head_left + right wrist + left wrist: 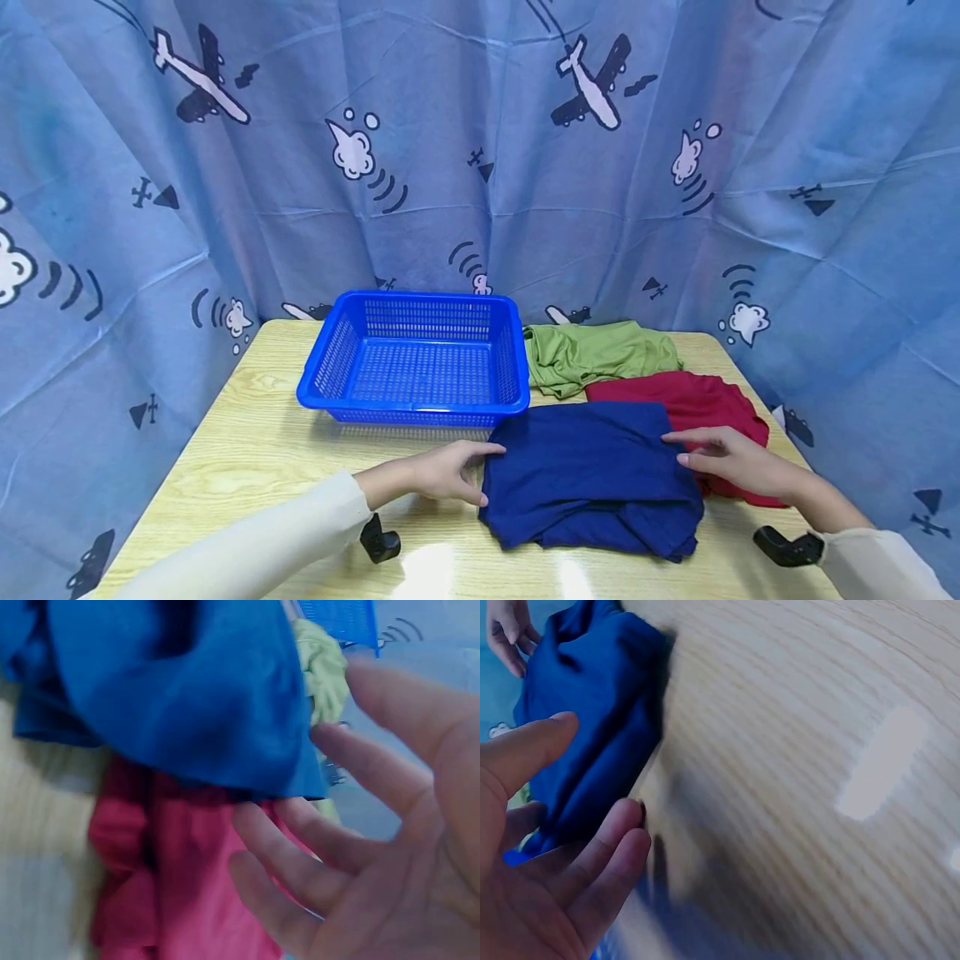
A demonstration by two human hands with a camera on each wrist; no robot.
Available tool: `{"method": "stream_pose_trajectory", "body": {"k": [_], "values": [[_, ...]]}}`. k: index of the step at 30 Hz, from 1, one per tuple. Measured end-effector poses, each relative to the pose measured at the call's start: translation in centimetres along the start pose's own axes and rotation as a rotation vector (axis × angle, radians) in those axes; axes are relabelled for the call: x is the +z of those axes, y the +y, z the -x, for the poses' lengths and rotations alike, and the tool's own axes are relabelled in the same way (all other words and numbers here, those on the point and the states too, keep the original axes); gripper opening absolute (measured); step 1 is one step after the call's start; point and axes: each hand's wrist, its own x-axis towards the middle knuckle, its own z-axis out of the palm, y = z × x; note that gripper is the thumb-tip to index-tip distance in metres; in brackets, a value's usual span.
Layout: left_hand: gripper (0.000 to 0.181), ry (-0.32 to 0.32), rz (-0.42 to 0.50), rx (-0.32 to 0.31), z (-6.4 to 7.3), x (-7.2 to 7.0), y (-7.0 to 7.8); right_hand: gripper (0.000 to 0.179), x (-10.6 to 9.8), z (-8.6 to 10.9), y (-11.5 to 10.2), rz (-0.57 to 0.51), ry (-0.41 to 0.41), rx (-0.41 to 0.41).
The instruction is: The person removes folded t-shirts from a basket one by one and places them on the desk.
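Note:
A folded navy blue cloth (585, 467), perhaps a garment, lies at the front right of the table with a loose, rumpled lower edge. At its left edge is my left hand (450, 473), thumb and fingers spread apart and relaxed. On the opposite side my right hand (742, 462) hovers by the cloth's right edge, over a red cloth (697, 404). In the right wrist view its fingers (277, 847) are parted, with the navy cloth's hem (255, 791) close to the tips. Neither hand grips any fabric.
Behind the navy cloth, a blue plastic mesh basket (420, 408) stands with nothing in it. A crumpled green cloth (600, 354) lies right of the basket, beyond the red one. A blue curtain (450, 167) with airplane prints surrounds the wooden table (240, 442).

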Motion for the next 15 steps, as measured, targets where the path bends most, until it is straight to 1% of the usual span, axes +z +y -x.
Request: {"method": "stream_pose_trajectory", "body": {"k": [2, 4, 7, 12, 15], "values": [[0.07, 0.012, 0.026, 0.007, 0.3, -0.4, -0.1, 0.04, -0.1, -0.1, -0.7, 0.062, 0.081, 0.018], [0.062, 0.039, 0.008, 0.022, 0.7, -0.9, -0.2, 0.041, -0.1, -0.4, -1.3, 0.117, 0.144, 0.03], [0.052, 0.064, -0.013, 0.037, 1.2, -1.4, -0.4, 0.042, 0.2, -0.8, -2.2, 0.169, 0.215, 0.045], [0.044, 0.102, -0.059, 0.041, 2.3, -2.3, -0.5, 0.044, 0.6, -1.4, -3.3, 0.246, 0.294, 0.042], [0.042, 0.136, -0.072, 0.044, 3.0, -2.9, -0.6, 0.044, 0.8, -1.6, -3.7, 0.261, 0.321, 0.045]]}}
